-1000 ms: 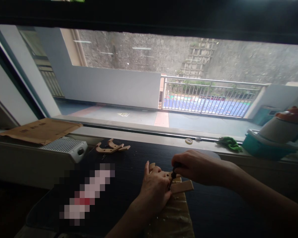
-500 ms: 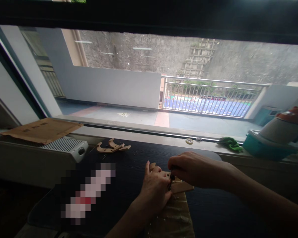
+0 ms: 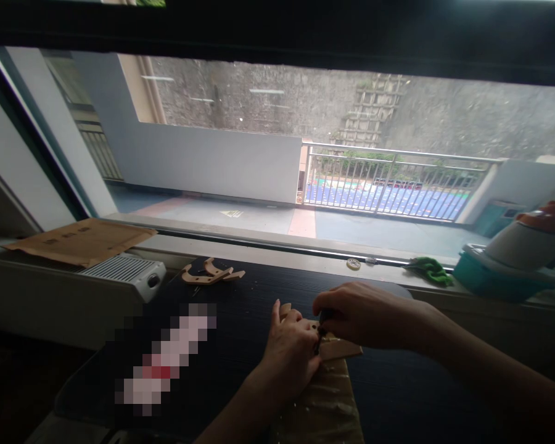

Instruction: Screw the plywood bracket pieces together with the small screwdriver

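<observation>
My left hand [image 3: 290, 345] is closed around a pale wooden piece [image 3: 342, 350], holding it down on a brown, tape-covered block [image 3: 321, 404]. One end of the wood shows past my left fingers. Above it, my right hand [image 3: 356, 316] grips the dark handle of what looks like a screwdriver [image 3: 320, 337]. The shaft points down beside my left fingers; its tip is hidden. Farther back on the dark table lie curved wooden pieces with holes [image 3: 208, 277], with small thin metal pins or screws [image 3: 195, 291] next to them.
The dark table [image 3: 240, 382] stands against a window sill. A roll of tape [image 3: 353, 264], a green cloth [image 3: 430, 271] and a teal box [image 3: 481, 274] with a white-and-orange container [image 3: 531, 237] line the sill. At left, a brown envelope [image 3: 83, 239] rests on a white heater [image 3: 129, 271].
The view has shifted very slightly. My right hand has turned a little around the tool's handle, while my left hand keeps its hold on the wood.
</observation>
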Demonstrator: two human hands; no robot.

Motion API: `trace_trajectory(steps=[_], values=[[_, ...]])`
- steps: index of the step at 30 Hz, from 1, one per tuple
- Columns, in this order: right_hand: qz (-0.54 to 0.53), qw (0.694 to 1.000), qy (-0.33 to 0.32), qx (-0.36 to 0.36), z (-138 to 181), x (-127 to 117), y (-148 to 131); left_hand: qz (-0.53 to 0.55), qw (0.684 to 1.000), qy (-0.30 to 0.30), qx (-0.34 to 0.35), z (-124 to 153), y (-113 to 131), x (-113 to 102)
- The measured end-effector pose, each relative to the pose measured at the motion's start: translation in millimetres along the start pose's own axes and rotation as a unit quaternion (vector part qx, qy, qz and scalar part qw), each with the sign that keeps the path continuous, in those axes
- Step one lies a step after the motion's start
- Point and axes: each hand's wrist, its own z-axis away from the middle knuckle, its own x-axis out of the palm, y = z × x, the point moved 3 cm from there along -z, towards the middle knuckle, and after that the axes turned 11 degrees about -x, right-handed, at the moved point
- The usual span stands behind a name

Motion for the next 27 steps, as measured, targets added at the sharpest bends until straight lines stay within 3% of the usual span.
trace_trajectory(steps=[8,12,20,27], values=[[-0.037,0.999,0.019,0.015,4.0,6.3,4.6,-0.011,0.999,0.030,0.014,0.6,-0.7,3.4],[-0.018,0.999,0.003,0.042,3.8,8.3,6.8,-0.019,1.000,0.010,0.006,0.3,0.0,1.7],[-0.014,1.000,-0.011,0.000,1.8,-3.5,2.8,0.007,1.000,0.013,0.002,0.7,-0.6,0.2],[-0.030,1.000,0.009,0.004,0.3,4.6,4.9,0.015,1.000,0.019,0.004,0.8,0.9,-1.1]])
